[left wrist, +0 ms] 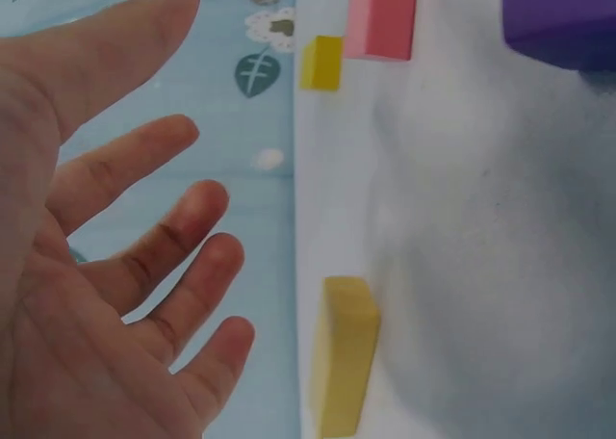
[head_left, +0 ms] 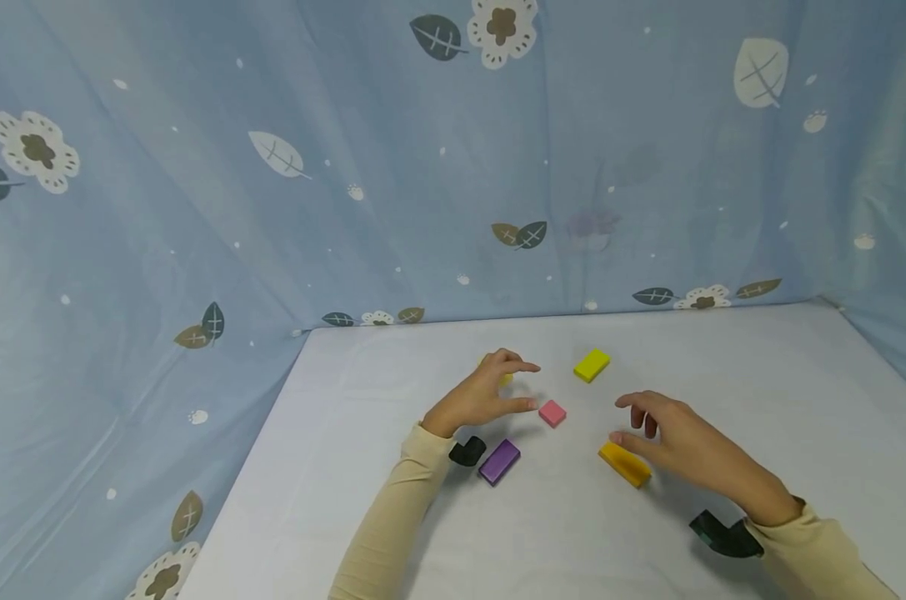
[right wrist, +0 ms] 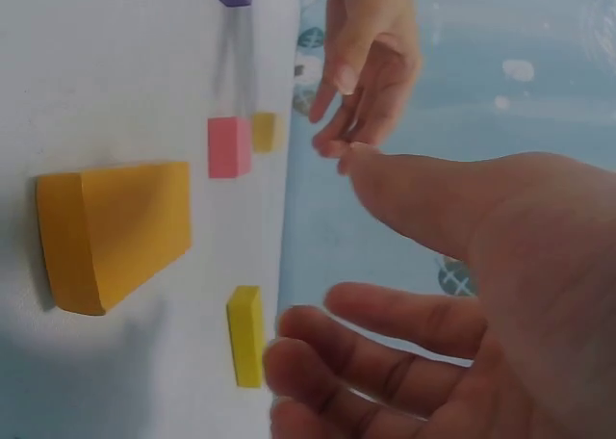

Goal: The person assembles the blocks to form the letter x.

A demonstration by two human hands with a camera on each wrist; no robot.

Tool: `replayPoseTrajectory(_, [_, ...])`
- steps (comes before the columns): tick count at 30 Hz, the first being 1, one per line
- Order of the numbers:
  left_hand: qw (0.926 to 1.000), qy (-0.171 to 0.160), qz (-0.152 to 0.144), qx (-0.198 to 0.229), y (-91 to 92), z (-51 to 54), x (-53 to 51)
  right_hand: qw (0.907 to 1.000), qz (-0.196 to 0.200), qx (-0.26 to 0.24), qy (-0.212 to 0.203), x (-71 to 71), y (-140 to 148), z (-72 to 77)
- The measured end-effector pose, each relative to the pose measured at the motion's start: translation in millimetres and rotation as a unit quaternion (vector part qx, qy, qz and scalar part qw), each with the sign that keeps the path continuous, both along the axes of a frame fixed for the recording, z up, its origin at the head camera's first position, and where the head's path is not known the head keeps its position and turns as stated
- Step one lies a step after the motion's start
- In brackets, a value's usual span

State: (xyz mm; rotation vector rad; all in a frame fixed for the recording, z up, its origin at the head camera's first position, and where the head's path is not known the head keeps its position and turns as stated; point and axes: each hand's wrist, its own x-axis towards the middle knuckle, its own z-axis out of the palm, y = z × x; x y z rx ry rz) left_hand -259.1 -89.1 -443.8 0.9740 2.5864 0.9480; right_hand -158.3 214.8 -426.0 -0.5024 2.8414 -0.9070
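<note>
Over the white table, my left hand [head_left: 483,393] is held in the air with its fingers spread, gripping nothing. A pale yellow block [left wrist: 348,357] lies beyond it, mostly hidden by the hand in the head view. Close to its thumb is a small pink block [head_left: 553,413]; nearer the forearm is a purple block [head_left: 500,462]. My right hand [head_left: 681,442] hovers with loosely bent fingers and holds nothing. Just below its thumb lies an orange-yellow block [right wrist: 125,232]; touching cannot be seen in the right wrist view. A bright yellow block [head_left: 591,365] sits farther back, between the hands.
The white tabletop [head_left: 558,542] ends at the back against a blue curtain [head_left: 392,192] printed with leaves and flowers. The same cloth hangs along the left and right sides. Black wrist pieces [head_left: 726,535] jut from beneath both cuffs.
</note>
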Motion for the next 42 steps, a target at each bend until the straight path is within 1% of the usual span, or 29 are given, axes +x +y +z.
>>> replayPoseTrajectory(4, [1.0, -0.001, -0.008, -0.002, 1.0, -3.9, -1.9, 0.9995, 0.003, -0.003, -0.032, -2.3, 0, -2.1])
replayPoseTrajectory(7, [0.9999, -0.008, -0.012, -0.007, 1.2, -6.5, -3.1, 0.9987, 0.009, -0.003, -0.05, -4.5, 0, -4.9])
replayPoseTrajectory(14, [0.9994, -0.028, -0.002, -0.021, 1.3, -11.5, -4.2, 0.9959, 0.021, -0.017, -0.087, -6.9, -1, -12.2])
replayPoseTrajectory(17, [0.9992, -0.03, -0.005, -0.025, 2.1, -13.9, -5.0, 0.9954, 0.026, -0.018, -0.09, -6.0, -1, -13.5])
replayPoseTrajectory(23, [0.9991, -0.021, -0.014, -0.035, 4.3, -18.8, -8.1, 0.9959, 0.03, -0.015, -0.084, -3.7, 2, -13.7])
replayPoseTrajectory(26, [0.999, -0.021, -0.016, -0.036, 5.6, -20.5, -9.6, 0.9955, 0.031, -0.015, -0.088, -3.3, 2, -13.7])
replayPoseTrajectory(29, [0.9988, -0.025, -0.024, -0.035, 7.7, -21.6, -10.7, 0.995, 0.031, -0.013, -0.094, -3.0, 3, -13.8])
replayPoseTrajectory(32, [0.9986, -0.023, -0.031, -0.035, 9.9, -22.1, -10.9, 0.9944, 0.03, -0.011, -0.101, -2.8, 3, -13.9])
replayPoseTrajectory(37, [0.9985, -0.007, -0.039, -0.038, 13.1, -21.3, -10.2, 0.9935, 0.027, -0.01, -0.11, -3.2, 4, -14.4])
replayPoseTrajectory(42, [0.9978, 0.01, -0.042, -0.05, 15.6, -19.9, -8.1, 0.9938, 0.029, -0.009, -0.107, -3.7, 5, -16.5])
